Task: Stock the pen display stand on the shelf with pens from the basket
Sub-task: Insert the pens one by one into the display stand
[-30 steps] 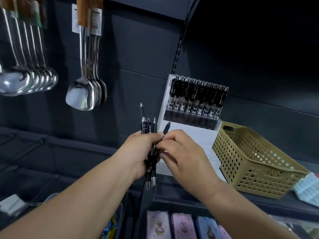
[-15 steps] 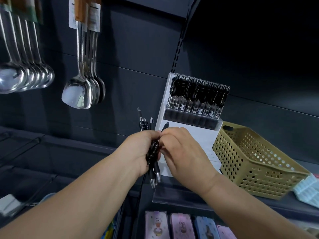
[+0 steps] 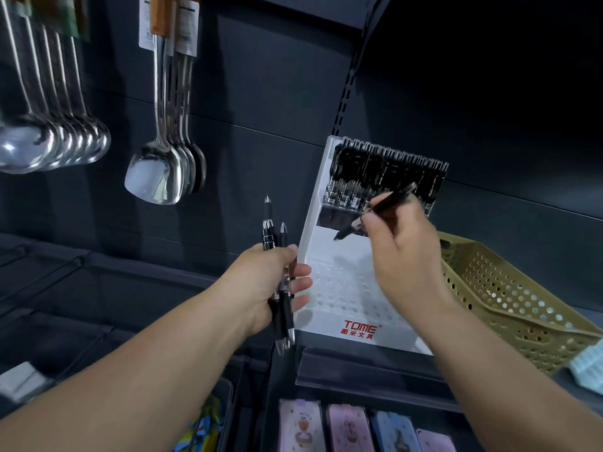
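Head view: white plastic stepped pen display stand with red TOME logo (image 3: 357,329) sits on the dark metal shelf (image 3: 375,373), against the back panel. Top tier is packed with a row of black clear-barrelled pens (image 3: 385,176); the lower holed tiers are bare.

Right hand (image 3: 404,252) — grip pinched on one black pen (image 3: 388,203), tilted tip down-left in front of the filled row. Left hand (image 3: 270,282) — grip clamped round a bundle of black pens (image 3: 283,238), left of the stand.

Tan perforated plastic basket (image 3: 509,301) is just right of the stand; the right hand hides where they meet.

Counts: one stand, one basket, two pen tips above the left fist — full bundle not countable. Two hanging clusters of steel spoons (image 3: 58,148), (image 3: 156,177). Four pastel cases (image 3: 346,425) below.
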Action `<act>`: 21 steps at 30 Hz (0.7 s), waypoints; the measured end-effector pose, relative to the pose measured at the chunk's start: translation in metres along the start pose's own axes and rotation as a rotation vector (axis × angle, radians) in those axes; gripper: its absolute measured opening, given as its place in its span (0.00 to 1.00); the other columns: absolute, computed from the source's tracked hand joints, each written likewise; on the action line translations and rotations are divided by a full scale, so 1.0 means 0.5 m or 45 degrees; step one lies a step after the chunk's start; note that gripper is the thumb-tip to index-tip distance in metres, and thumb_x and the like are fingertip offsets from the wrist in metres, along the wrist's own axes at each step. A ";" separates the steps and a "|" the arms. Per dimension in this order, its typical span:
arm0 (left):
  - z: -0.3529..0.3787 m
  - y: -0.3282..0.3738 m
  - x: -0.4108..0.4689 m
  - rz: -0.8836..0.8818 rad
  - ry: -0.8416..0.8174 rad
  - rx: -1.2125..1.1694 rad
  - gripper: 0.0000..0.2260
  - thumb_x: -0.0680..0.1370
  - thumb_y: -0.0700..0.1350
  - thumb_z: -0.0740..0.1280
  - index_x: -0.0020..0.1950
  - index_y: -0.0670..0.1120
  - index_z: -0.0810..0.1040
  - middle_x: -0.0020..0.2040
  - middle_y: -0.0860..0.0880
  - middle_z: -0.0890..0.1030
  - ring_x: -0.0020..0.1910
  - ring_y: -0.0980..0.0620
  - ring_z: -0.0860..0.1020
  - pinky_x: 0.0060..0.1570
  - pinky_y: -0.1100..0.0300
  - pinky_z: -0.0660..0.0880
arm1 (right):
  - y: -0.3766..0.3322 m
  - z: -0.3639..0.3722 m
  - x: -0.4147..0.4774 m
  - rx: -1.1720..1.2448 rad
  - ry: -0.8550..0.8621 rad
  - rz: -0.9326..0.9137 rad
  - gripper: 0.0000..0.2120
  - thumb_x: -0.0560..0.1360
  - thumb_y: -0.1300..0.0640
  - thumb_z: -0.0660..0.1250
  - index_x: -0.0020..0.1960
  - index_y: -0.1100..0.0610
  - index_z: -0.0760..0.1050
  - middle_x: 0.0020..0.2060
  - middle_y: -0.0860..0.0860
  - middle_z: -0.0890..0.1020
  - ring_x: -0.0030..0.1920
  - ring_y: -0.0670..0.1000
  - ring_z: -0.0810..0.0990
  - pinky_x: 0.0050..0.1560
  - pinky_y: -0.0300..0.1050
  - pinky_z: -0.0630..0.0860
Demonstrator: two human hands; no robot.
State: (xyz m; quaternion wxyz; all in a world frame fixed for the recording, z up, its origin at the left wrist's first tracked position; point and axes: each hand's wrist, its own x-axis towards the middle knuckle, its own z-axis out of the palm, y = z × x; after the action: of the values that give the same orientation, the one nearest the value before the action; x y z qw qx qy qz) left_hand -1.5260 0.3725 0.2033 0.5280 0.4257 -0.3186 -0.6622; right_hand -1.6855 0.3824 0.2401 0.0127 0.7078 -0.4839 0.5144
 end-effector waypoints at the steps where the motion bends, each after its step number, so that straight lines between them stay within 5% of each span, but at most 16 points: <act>1: -0.006 -0.001 0.002 0.011 0.009 0.015 0.03 0.80 0.44 0.65 0.48 0.47 0.73 0.35 0.46 0.80 0.32 0.50 0.78 0.40 0.54 0.78 | 0.004 -0.004 0.015 0.015 0.006 0.099 0.04 0.80 0.58 0.63 0.47 0.52 0.70 0.37 0.46 0.75 0.34 0.38 0.72 0.36 0.28 0.67; 6: -0.020 -0.007 0.012 0.070 0.019 0.050 0.03 0.79 0.42 0.65 0.46 0.46 0.73 0.36 0.48 0.75 0.31 0.52 0.73 0.29 0.61 0.70 | 0.024 0.014 0.054 -0.087 -0.051 0.313 0.12 0.80 0.57 0.64 0.41 0.55 0.63 0.34 0.49 0.71 0.32 0.46 0.68 0.32 0.40 0.64; 17: -0.036 -0.017 0.027 0.028 -0.005 0.008 0.03 0.78 0.42 0.67 0.47 0.46 0.74 0.34 0.48 0.75 0.28 0.53 0.73 0.26 0.63 0.70 | 0.046 0.077 0.052 -0.048 -0.220 0.364 0.06 0.80 0.59 0.62 0.47 0.61 0.69 0.36 0.53 0.75 0.47 0.59 0.82 0.40 0.51 0.76; 21: -0.039 -0.020 0.032 0.038 -0.017 0.025 0.03 0.78 0.42 0.67 0.46 0.45 0.74 0.34 0.48 0.76 0.28 0.54 0.73 0.25 0.63 0.70 | 0.054 0.092 0.047 -0.119 -0.242 0.408 0.07 0.79 0.57 0.64 0.46 0.61 0.71 0.39 0.56 0.81 0.35 0.54 0.79 0.32 0.45 0.71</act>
State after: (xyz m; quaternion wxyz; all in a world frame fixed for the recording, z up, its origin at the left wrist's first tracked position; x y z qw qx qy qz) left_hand -1.5141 0.3602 0.1825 0.5313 0.4216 -0.3350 -0.6540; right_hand -1.6714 0.3286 0.2228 -0.0822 0.6657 -0.6130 0.4176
